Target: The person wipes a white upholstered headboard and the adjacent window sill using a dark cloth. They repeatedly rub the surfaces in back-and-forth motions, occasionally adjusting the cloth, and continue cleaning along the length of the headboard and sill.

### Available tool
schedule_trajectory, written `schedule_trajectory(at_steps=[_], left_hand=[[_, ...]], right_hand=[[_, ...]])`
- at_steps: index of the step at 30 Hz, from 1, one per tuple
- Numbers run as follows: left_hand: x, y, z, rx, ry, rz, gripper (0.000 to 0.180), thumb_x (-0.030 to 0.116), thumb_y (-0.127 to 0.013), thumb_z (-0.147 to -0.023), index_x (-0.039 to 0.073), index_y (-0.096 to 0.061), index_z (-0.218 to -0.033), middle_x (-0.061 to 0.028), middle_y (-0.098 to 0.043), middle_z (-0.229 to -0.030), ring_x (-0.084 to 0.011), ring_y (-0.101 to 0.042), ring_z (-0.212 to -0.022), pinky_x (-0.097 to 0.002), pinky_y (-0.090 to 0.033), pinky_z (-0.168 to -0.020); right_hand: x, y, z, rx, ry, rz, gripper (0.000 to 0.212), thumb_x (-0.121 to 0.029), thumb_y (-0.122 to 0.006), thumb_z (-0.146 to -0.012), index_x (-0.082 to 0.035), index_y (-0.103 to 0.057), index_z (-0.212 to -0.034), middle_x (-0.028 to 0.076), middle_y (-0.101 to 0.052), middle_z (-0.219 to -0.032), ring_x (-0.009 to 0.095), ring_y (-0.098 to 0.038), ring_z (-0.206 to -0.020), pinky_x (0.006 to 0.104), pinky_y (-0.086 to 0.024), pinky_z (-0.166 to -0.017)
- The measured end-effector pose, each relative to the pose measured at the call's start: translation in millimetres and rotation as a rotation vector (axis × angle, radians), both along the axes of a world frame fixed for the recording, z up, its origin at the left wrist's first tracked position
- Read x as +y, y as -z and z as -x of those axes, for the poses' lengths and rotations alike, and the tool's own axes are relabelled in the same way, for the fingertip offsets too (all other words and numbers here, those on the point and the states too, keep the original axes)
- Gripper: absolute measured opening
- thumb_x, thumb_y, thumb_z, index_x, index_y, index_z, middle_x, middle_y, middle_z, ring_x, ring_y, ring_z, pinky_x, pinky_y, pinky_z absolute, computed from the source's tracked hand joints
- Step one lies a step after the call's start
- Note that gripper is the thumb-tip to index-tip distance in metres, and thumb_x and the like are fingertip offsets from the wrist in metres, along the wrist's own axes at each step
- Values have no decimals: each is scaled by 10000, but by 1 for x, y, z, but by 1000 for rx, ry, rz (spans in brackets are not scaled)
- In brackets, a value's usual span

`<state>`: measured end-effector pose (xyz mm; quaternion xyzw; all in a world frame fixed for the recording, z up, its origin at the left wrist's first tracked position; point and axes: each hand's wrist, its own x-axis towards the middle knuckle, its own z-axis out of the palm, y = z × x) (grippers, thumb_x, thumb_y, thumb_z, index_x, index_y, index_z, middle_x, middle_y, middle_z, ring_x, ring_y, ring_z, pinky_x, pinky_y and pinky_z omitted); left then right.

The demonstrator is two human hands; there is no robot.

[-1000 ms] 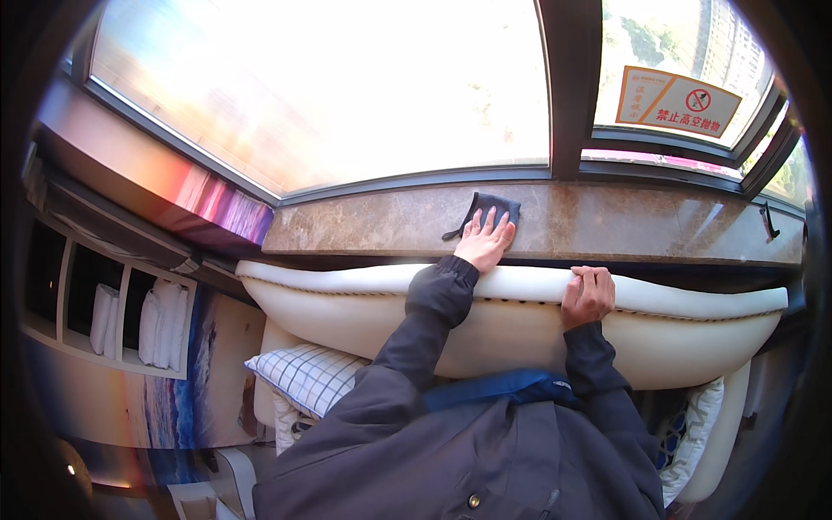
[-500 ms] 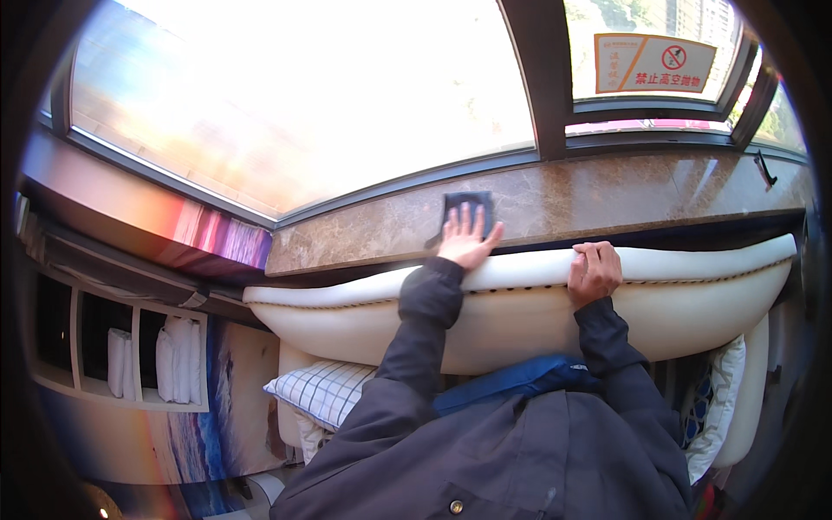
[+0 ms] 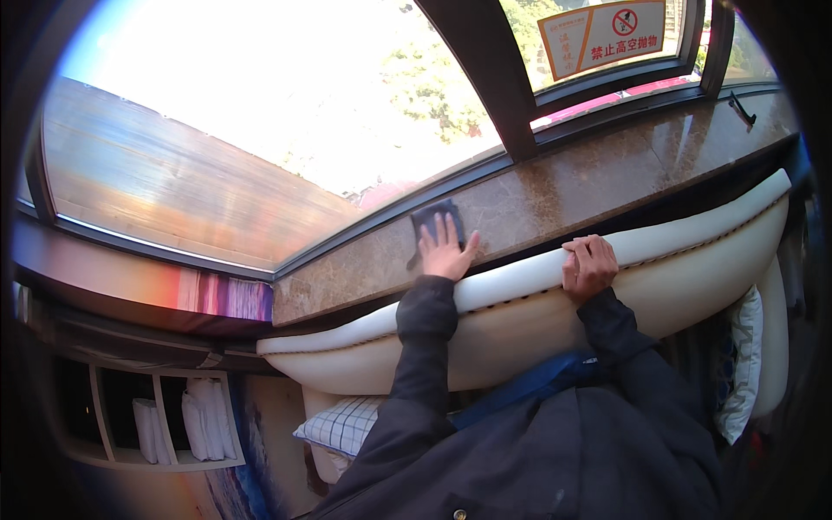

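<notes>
My left hand (image 3: 448, 256) lies flat with its fingers spread on a folded dark cloth (image 3: 425, 218). It presses the cloth against a brown marble window sill (image 3: 598, 182), close to the window frame. Part of the cloth is hidden under the fingers. My right hand (image 3: 591, 269) is closed over the top edge of a cream sofa back (image 3: 511, 288), its fingers curled round the padding. Dark sleeves cover both forearms, which reach across the sofa back.
A large window (image 3: 260, 130) rises behind the sill, with a black handle (image 3: 742, 110) at the far right. A checked cushion (image 3: 342, 423) and a white cushion (image 3: 743, 373) rest on the sofa. Shelves with rolled white linens (image 3: 206, 420) stand at left.
My view has tilted, so the sill and sofa back slant more. My left hand has slid slightly left along the sill with the cloth. The right hand keeps its grip on the sofa back.
</notes>
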<state>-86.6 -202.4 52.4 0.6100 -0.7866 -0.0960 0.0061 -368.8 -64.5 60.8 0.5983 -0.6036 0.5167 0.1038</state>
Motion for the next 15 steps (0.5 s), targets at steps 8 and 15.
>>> schedule_trajectory(at_steps=[8, 15], left_hand=[[13, -39, 61, -7, 161, -134, 731, 622, -285, -1043, 176, -263, -1621, -210, -170, -1692, -482, -114, -1549, -572, -118, -1245], [-15, -40, -77, -260, -455, -231, 670, 518, -298, -1077, 202, -142, -1647, -230, -103, -1699, -576, -87, -1513, -688, -140, -1195]], right_hand=[[0, -7, 2, -28, -10, -3, 126, -157, -622, -762, -84, -674, -851, 98, -592, -840, 313, -620, -802, 431, -517, -754], [-1, 2, 1, -20, 10, 36, 128, -133, -603, -774, -69, -685, -848, 106, -623, -846, 308, -648, -818, 422, -547, -804]])
